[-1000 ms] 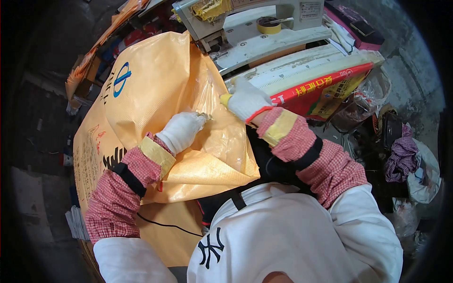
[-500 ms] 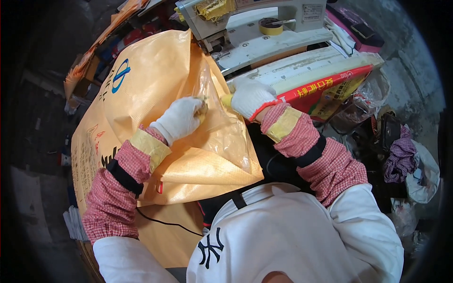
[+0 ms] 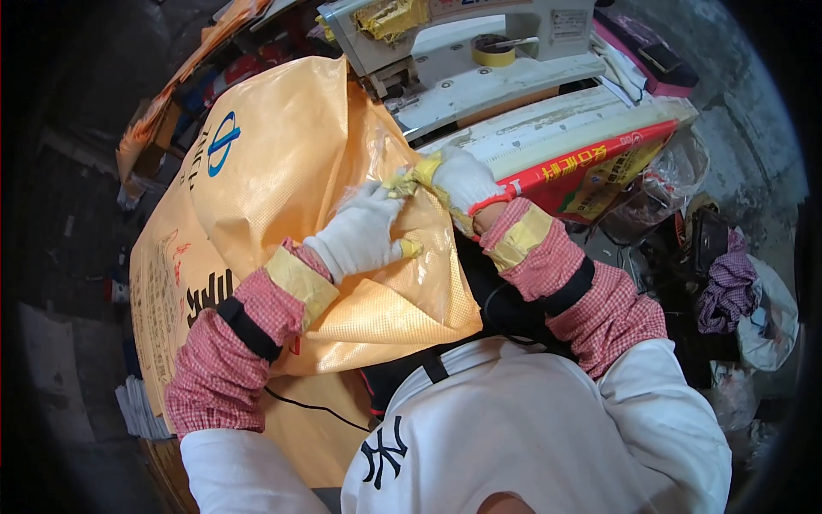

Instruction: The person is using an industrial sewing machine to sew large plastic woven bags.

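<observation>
**Hands gathering the mouth of a yellow sack**

Sack (image 3: 282, 171) of yellow woven plastic, with a clear liner showing at its top, fills the head view, leaning against the front edge of the bench (image 3: 548, 128) that carries a white sewing machine (image 3: 479, 60). The left hand (image 3: 360, 236), in a white glove, presses flat on the sack's upper fold, fingers closed around the bunched material, probably to keep the fold from springing open. The right hand (image 3: 462, 180), gloved too, pinches the sack's top corner just below the machine, fingers clenched on it. Both hands touch the sack, close together at its mouth. A red bag (image 3: 599, 167) lies along the bench's front edge beside them.
</observation>
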### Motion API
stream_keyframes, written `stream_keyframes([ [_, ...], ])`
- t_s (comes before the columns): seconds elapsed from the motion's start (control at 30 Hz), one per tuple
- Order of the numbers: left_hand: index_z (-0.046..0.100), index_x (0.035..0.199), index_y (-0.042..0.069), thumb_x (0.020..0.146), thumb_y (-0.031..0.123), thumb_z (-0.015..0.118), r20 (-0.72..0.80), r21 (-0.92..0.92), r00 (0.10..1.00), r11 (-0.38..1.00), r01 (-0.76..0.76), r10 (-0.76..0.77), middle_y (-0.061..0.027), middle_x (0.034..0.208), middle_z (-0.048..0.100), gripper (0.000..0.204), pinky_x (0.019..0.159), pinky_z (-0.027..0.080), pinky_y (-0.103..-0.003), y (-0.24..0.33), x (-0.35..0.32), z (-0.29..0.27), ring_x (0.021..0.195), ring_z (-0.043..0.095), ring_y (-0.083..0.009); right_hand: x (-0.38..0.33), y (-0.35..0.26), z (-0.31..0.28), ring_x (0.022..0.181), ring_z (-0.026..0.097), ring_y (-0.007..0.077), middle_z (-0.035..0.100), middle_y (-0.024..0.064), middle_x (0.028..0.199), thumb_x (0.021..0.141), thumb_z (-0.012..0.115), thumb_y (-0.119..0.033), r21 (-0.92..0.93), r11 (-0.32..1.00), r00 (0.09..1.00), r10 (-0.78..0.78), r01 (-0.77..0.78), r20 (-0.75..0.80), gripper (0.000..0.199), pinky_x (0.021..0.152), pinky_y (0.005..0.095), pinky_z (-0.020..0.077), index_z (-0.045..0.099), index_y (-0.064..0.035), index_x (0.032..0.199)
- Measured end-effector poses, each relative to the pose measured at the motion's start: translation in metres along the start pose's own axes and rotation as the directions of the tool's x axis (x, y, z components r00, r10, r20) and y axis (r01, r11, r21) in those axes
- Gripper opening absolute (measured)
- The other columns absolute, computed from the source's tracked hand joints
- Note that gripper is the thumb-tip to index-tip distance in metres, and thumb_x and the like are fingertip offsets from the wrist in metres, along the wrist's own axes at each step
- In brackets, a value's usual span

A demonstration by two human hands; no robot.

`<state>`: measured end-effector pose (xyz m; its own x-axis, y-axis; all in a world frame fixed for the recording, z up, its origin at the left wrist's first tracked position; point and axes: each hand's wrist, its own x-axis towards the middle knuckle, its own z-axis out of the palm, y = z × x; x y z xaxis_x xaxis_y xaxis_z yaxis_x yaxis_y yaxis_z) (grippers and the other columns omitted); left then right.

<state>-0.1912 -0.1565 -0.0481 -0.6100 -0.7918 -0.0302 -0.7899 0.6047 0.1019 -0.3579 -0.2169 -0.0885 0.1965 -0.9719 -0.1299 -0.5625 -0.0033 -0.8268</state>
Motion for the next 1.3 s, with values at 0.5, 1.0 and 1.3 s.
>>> stream_keyframes([
  [0.5, 0.059, 0.096, 0.001, 0.079, 0.024, 0.054, -0.234, 0.034, 0.957, 0.982, 0.185, -0.172, -0.0163, 0.089, 0.062, 0.029, 0.074, 0.047, -0.039, -0.059, 0.031, -0.017, 0.083, 0.057, -0.0351, -0.017, -0.013, -0.003, 0.096, 0.055, 0.0375, 0.059, 0.0203, 0.1, 0.078, 0.045, -0.016, -0.168, 0.98, 0.994, -0.105, 0.103, -0.004, 0.028, 0.079, 0.0436, 0.0447, 0.057, -0.0057, 0.1],
  [1.0, 0.06, 0.094, 0.003, 0.077, 0.021, 0.054, 0.309, 0.058, 0.95, 0.997, -0.054, 0.034, -0.0168, 0.097, 0.059, 0.024, 0.074, 0.047, -0.038, -0.033, 0.024, 0.009, 0.082, 0.056, -0.034, -0.031, -0.002, 0.002, 0.075, 0.063, 0.0348, 0.063, 0.0192, 0.078, 0.079, 0.048, -0.01, -0.568, 0.789, 0.972, -0.215, 0.233, 0.099, 0.019, 0.057, 0.0449, 0.0492, 0.061, -0.0038, 0.091],
  [1.3, 0.063, 0.088, 0.005, 0.088, 0.033, 0.044, 0.251, 0.133, 0.962, 0.988, 0.078, -0.11, -0.0176, 0.079, 0.062, 0.034, 0.069, 0.047, -0.041, -0.101, -0.013, -0.066, 0.075, 0.058, -0.0347, 0.005, -0.006, 0.026, 0.064, 0.064, 0.0329, 0.063, 0.0179, 0.069, 0.077, 0.051, -0.009, -0.599, 0.738, 0.927, -0.373, 0.31, 0.02, 0.015, 0.049, 0.0415, 0.0492, 0.065, -0.0027, 0.077],
])
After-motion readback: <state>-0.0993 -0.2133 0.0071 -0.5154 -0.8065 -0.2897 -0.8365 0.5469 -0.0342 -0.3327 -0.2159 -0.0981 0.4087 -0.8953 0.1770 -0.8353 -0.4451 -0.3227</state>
